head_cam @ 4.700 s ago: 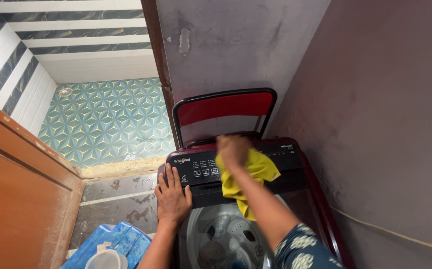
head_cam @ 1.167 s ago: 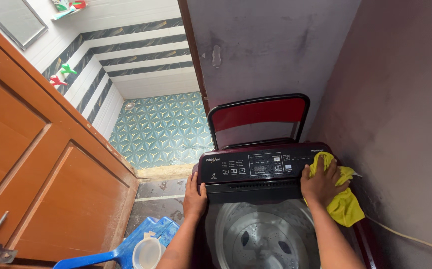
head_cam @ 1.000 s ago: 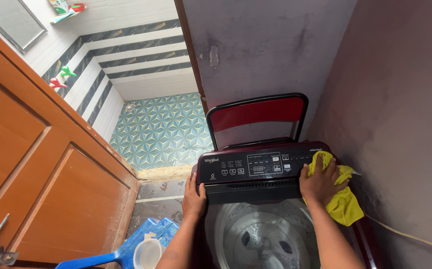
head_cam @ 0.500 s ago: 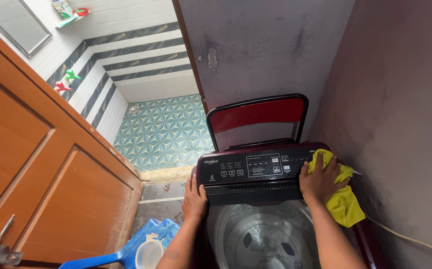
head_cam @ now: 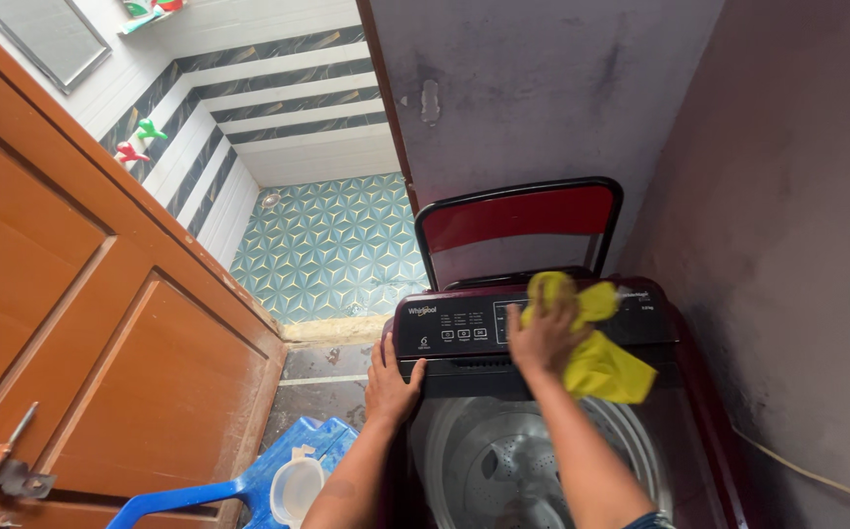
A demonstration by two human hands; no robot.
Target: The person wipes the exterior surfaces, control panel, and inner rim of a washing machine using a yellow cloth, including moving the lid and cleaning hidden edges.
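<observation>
Yellow cloth (head_cam: 601, 353) lies bunched on the washing machine's control panel (head_cam: 454, 328), gripped by the right hand (head_cam: 543, 338). Left hand (head_cam: 391, 377) lies flat, grasping nothing, bracing the panel's corner. Wiped areas cannot be told apart; the drum (head_cam: 503, 470) looks untouched.

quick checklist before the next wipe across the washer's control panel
1. Yellow cloth gripped in the right hand: ok.
2. Cloth on the black control panel: ok, though a corner hangs over the drum.
3. Left hand bracing the panel's front left corner: ok.
4. Red lid raised upright behind the panel: ok.
5. Steel drum open below: ok; whether it is empty, cannot tell.
6. Panel free of dirt: cannot tell.
</observation>
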